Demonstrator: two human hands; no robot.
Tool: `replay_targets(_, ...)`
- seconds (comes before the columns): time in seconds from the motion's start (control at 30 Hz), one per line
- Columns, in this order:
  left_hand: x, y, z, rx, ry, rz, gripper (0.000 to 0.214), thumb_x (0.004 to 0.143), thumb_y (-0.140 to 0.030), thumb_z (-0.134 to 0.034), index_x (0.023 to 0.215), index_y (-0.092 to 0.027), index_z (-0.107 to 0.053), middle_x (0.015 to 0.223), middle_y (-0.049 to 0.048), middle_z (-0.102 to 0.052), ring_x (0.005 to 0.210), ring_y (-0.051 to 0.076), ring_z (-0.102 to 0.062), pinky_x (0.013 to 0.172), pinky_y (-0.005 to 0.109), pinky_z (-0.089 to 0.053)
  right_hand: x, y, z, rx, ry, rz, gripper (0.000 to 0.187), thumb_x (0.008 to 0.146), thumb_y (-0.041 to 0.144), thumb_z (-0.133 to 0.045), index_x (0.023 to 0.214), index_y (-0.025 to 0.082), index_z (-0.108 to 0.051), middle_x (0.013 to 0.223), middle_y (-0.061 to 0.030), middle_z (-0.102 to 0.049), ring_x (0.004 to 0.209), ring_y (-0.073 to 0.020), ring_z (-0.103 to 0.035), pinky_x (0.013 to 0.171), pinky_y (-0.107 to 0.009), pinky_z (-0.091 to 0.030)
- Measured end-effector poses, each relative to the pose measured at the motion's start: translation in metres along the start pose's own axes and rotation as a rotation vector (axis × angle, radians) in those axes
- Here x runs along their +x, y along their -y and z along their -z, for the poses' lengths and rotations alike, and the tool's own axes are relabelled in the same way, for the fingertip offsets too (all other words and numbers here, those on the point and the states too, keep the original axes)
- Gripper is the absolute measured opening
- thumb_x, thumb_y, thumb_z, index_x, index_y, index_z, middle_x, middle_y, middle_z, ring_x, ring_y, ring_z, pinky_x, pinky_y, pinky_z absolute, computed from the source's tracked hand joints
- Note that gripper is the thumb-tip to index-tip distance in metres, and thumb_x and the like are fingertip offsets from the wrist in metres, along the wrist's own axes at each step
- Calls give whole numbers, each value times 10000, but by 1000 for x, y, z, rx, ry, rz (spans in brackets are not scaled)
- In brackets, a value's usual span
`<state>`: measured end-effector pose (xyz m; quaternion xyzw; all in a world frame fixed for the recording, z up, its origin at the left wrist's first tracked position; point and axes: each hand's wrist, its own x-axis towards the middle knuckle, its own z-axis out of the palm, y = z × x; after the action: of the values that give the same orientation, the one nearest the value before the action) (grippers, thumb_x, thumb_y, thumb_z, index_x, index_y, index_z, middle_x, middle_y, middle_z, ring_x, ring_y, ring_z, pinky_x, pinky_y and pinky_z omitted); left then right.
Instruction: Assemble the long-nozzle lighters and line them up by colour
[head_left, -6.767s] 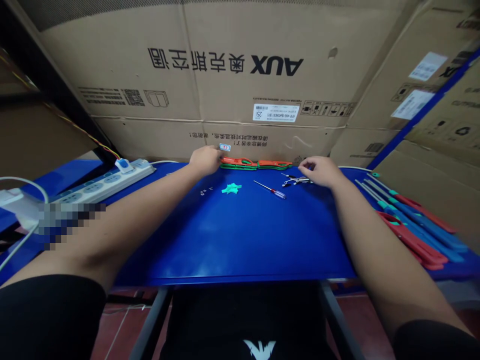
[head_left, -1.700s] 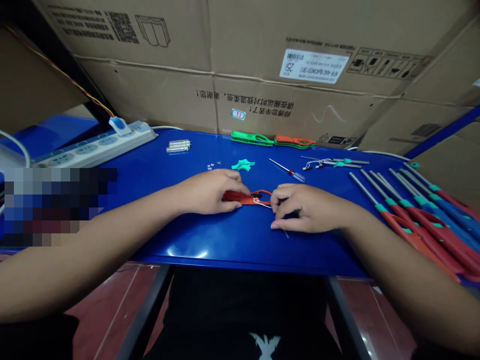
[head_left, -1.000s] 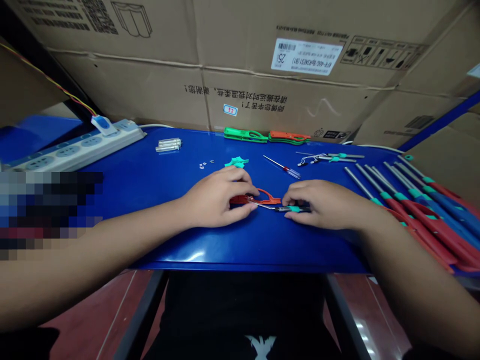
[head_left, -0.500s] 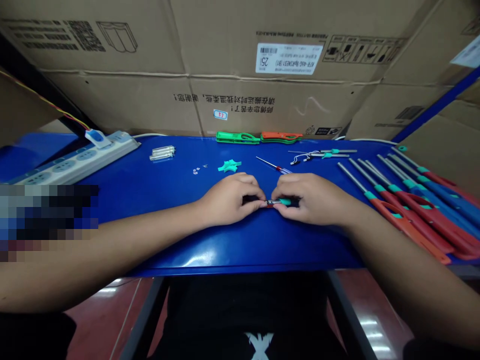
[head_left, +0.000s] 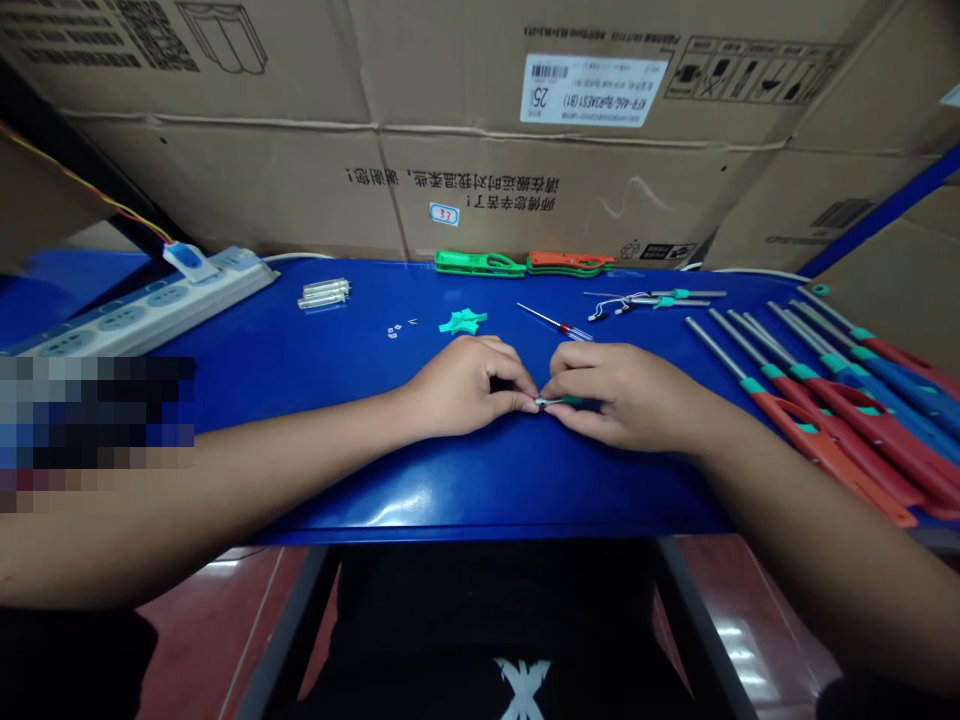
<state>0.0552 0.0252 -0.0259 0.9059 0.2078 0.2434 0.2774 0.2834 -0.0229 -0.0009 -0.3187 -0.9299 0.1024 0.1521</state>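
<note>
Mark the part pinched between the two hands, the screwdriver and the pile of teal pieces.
Pinched part [head_left: 541,402]: head view, on the small silvery bit left uncovered.
Screwdriver [head_left: 564,328]: head view, on its red collar.
Teal pieces [head_left: 463,321]: head view, on the middle of the pile.

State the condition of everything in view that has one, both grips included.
Held parts, mostly hidden
Left grip, pinched on them
Right grip, pinched on them too
Screwdriver, lying flat
Plug, inserted
Power strip, on or off unclear
Clear tubes, laid together
Orange-topped shells, stacked
Green pieces, clustered
Wired rods, lying flat
Long metal-tipped handles, lying side by side
</note>
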Motion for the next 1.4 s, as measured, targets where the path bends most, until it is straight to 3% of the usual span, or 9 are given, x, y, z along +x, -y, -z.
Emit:
replay_targets(0.17, 3, 2, 7, 24, 75, 22, 163, 842, -325, -764, 945, -199, -766, 937, 37, -734, 893, 169, -676, 848, 300, -493, 1, 1, 3, 25, 67, -71, 178, 927, 247, -564, 989, 178, -716, 986, -77, -642, 837, -178, -607, 751, -300, -462)
replay_targets(0.27, 0, 2, 23, 50, 73, 4, 273, 855, -379, -745, 1059, -196, -743, 1029, 58, -725, 957, 182, -676, 870, 302, -503, 0, -1, 6, 26, 106, -146, 187, 928, 266, -580, 1004, 187, -732, 986, -74, -655, 856, -189, -619, 783, -319, -468)
replay_targets(0.33, -3, 2, 36, 92, 69, -6, 240, 909, -358, -678, 1073, -194, -737, 1045, 63, -728, 975, 182, -673, 898, 315, -501, 1, -2, 6, 16, 118, -167, 204, 933, 282, -584, 1024, 190, -742, 990, -77, -663, 873, -196, -624, 801, -330, -471)
replay_targets(0.47, -9, 4, 52, 171, 157, 6, 222, 913, -343, -665, 1082, -218, -736, 1050, 49, -737, 975, 185, -673, 909, 328, -500, 2, -4, 5, 19, 130, -175, 245, 954, 297, -560, 1061, 192, -753, 1003, -85, -679, 888, -200, -634, 816, -341, -480)
replay_targets(0.6, -15, 11, 48, 185, 215, -20, 203, 930, -315, -635, 1075, -223, -743, 1061, 58, -732, 984, 185, -670, 912, 330, -499, 3, -4, 4, 22, 130, -200, 288, 977, 295, -519, 1088, 188, -763, 1005, -87, -696, 906, -203, -646, 842, -355, -485)
replay_targets(0.83, -18, 30, 36, 3, 180, -10, 150, 905, -299, -668, 989, -216, -759, 1020, 53, -711, 939, 150, -672, 890, 289, -519, 4, -4, 0, 41, 102, -267, 254, 946, 291, -567, 1066, 218, -778, 1015, -70, -729, 903, -205, -659, 823, -349, -487)
replay_targets(1.23, -16, 28, 35, -6, 177, 109, 158, 886, -319, -662, 910, -190, -749, 981, 49, -708, 896, 151, -663, 855, 294, -525, 8, 1, -6, -14, 80, -404, 229, 929, 293, -572, 959, 209, -784, 931, -58, -737, 834, -195, -649, 745, -329, -477)
replay_targets(1.4, -15, 30, 33, -28, 178, 146, 179, 883, -350, -667, 908, -190, -745, 987, 47, -707, 904, 153, -660, 861, 303, -523, 10, 0, -6, -54, 115, -376, 281, 963, 273, -510, 982, 196, -779, 988, -74, -744, 892, -218, -655, 793, -361, -478)
